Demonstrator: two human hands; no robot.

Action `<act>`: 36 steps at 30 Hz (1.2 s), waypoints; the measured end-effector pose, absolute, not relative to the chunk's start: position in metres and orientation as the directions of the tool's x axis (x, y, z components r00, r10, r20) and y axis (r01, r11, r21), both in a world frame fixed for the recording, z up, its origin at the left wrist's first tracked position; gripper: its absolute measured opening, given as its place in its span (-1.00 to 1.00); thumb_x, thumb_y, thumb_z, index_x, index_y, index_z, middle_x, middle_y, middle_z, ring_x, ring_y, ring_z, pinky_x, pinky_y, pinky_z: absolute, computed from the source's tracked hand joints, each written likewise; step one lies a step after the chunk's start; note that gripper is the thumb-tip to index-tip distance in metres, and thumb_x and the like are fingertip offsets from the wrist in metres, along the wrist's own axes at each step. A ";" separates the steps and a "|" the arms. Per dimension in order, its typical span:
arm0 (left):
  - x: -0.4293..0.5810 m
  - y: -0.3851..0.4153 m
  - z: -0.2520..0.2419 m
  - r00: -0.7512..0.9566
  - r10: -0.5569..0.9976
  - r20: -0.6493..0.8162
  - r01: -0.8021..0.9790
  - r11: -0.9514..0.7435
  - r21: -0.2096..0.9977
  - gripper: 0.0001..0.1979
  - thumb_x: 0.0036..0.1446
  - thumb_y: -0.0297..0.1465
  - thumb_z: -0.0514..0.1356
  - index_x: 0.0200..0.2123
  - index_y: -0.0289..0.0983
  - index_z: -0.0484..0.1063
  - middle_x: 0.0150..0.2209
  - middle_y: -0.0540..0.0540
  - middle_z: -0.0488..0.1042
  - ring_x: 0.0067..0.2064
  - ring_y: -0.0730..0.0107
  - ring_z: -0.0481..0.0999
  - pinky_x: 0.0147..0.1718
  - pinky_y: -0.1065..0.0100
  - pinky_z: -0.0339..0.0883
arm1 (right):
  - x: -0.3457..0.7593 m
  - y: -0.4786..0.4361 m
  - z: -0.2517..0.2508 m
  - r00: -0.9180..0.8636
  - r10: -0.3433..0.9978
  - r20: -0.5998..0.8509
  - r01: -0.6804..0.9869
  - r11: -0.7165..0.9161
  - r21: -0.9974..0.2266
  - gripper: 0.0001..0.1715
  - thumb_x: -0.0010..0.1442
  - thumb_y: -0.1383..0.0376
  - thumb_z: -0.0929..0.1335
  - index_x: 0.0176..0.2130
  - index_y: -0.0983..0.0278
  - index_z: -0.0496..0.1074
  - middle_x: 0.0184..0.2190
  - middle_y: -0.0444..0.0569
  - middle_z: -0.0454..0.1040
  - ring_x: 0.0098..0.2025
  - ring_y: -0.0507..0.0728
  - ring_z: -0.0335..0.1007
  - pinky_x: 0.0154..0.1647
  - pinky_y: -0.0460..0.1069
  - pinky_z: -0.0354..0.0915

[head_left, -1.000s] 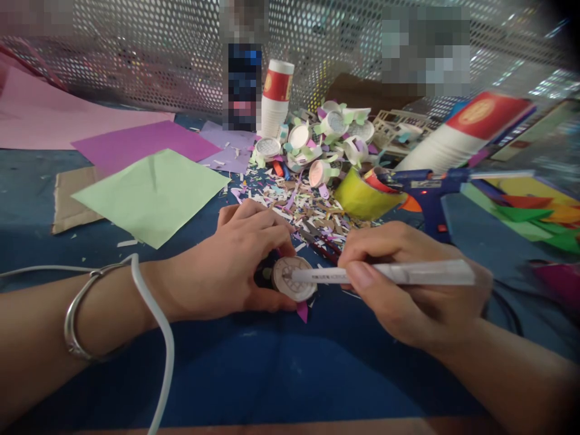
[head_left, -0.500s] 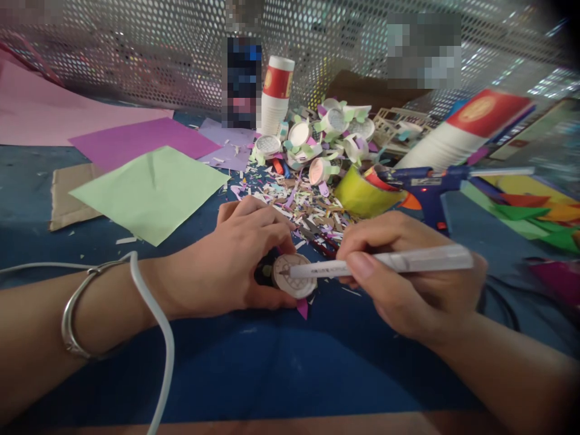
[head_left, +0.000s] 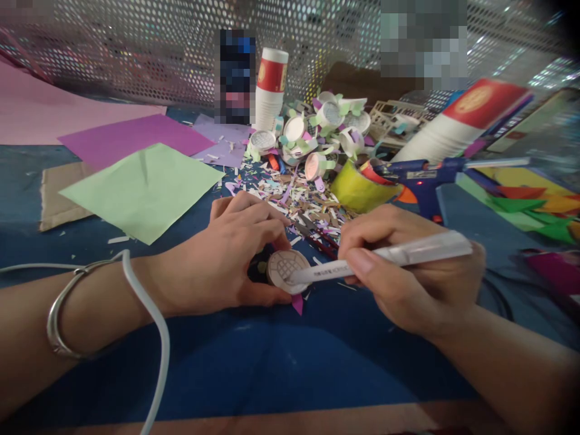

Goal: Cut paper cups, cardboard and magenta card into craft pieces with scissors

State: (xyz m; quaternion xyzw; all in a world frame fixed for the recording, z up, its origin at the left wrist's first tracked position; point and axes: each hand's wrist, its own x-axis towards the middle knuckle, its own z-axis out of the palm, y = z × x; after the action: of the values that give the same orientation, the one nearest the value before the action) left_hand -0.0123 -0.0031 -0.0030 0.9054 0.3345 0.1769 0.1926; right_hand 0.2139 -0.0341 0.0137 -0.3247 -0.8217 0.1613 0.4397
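Between the thumb and fingers of my left hand [head_left: 247, 251] is a small round paper cup piece [head_left: 286, 266], its pale flat face turned up. Dark crossing lines are drawn on that face, and a magenta paper point [head_left: 297, 304] sticks out below it. My right hand [head_left: 408, 272] is closed around a white marker pen [head_left: 335, 272], whose tip rests at the lower part of the drawn lines. Scissors [head_left: 317, 235] lie partly hidden just beyond, among the paper scraps.
Paper scraps [head_left: 299, 199] are strewn behind my hands, before a heap of similar cup pieces [head_left: 330, 118]. A blue glue gun [head_left: 423, 175] rests by a yellow-green roll [head_left: 362, 190]. Stacked paper cups [head_left: 270, 84] stand behind; green paper [head_left: 145, 187] lies left. A white cable [head_left: 158, 338] crosses my left wrist.
The pen tip has moved from the upper left of the round face to its lower part, and more crossing lines show. The whole view has shifted slightly.
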 end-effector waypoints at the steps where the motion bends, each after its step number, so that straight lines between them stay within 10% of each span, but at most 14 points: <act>1: -0.012 -0.003 -0.003 0.714 0.673 0.193 0.538 -0.703 0.465 -0.55 0.00 0.04 0.36 -0.17 -0.13 0.47 0.01 -0.09 0.44 0.11 -0.01 0.26 0.05 0.00 0.09 | 0.214 -0.034 0.013 -0.402 0.681 0.611 0.382 0.732 -0.564 -0.79 0.18 0.48 0.32 -0.42 0.21 0.43 -0.53 -0.12 0.41 -0.57 0.03 0.32 -0.58 -0.03 0.22; 10: -0.012 -0.001 -0.003 0.710 0.681 0.176 0.559 -0.698 0.447 -0.50 -0.06 0.05 0.39 -0.19 -0.16 0.47 -0.04 -0.11 0.45 0.07 -0.04 0.27 0.00 0.01 0.10 | 0.212 -0.027 0.006 -0.330 0.830 0.450 0.263 0.539 -0.800 -0.78 0.19 0.45 0.32 -0.47 0.27 0.44 -0.60 -0.18 0.36 -0.65 -0.04 0.27 -0.66 -0.09 0.18; 36: -0.011 -0.002 -0.003 0.717 0.676 0.168 0.551 -0.698 0.457 -0.50 -0.04 0.02 0.38 -0.14 -0.17 0.46 0.03 -0.10 0.44 0.12 -0.01 0.26 0.07 0.00 0.05 | 0.224 -0.018 0.010 -0.312 0.760 0.570 0.467 0.645 -0.605 -0.77 0.21 0.44 0.35 -0.46 0.20 0.43 -0.63 -0.18 0.34 -0.66 0.00 0.19 -0.67 -0.03 0.15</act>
State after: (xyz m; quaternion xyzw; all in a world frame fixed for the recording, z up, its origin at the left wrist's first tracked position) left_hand -0.0114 -0.0015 -0.0026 0.9068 0.3384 0.1637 0.1909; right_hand 0.2238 -0.0175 0.0100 -0.3871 -0.7925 0.1666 0.4409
